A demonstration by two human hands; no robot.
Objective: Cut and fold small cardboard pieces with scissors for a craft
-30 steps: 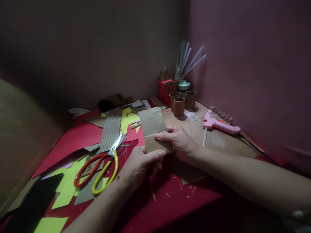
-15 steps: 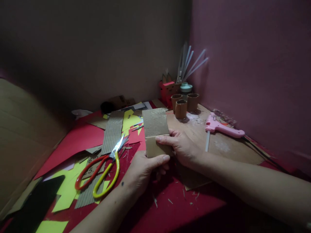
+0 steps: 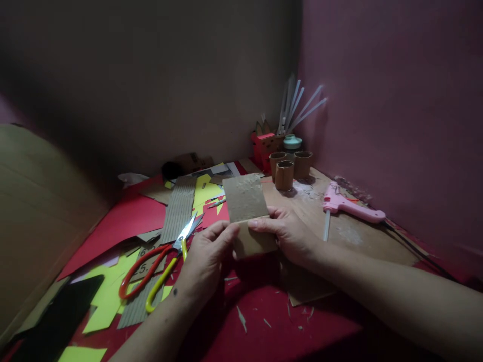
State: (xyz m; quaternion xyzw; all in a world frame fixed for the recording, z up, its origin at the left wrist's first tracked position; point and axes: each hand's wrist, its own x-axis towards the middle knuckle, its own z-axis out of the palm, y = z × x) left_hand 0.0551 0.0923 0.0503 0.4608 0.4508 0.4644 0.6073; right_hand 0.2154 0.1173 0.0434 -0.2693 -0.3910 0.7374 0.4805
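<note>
A folded piece of cardboard is held between both hands above the red table surface. Its upper half has a rough, torn-looking face; a crease crosses it, and the lower half is smooth. My left hand pinches its left edge near the crease with thumb and fingers. On the opposite edge my right hand grips it, thumb lying on the front along the crease and fingers behind. Just left of my left hand lie scissors with one red and one yellow handle, blades apart, partly covered by that hand.
A pink glue gun rests on a wooden board at right, its cord trailing off. Behind stand several small cardboard tubes and a red holder with glue sticks. Corrugated strips and yellow paper scraps cover the left side.
My left hand has shifted from the cardboard's bottom edge up to its left edge by the crease. The right hand keeps its grip. The view has tilted slightly.
</note>
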